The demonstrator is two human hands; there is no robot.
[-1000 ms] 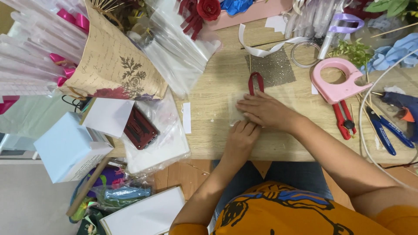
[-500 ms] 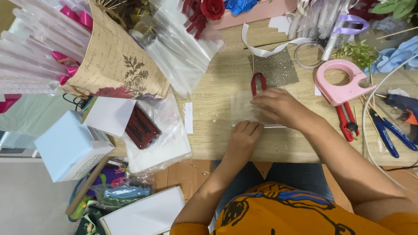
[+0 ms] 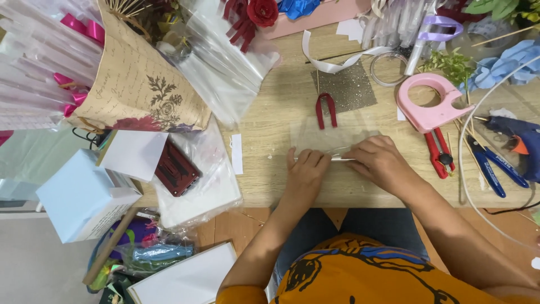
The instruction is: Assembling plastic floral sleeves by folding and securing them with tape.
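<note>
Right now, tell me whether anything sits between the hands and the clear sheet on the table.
Nothing visible does. The left hand lies flat on the clear sheet, and the right hand presses its near edge. The red scissors rest at the sheet's far edge, beyond both hands, not between.

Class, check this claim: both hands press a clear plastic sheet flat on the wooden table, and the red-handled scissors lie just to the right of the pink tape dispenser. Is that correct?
Not quite. The head view shows the red-handled scissors to the left of the pink tape dispenser, just beyond the clear plastic sheet. The rest holds: the left hand and right hand press the sheet on the wooden table.
</note>
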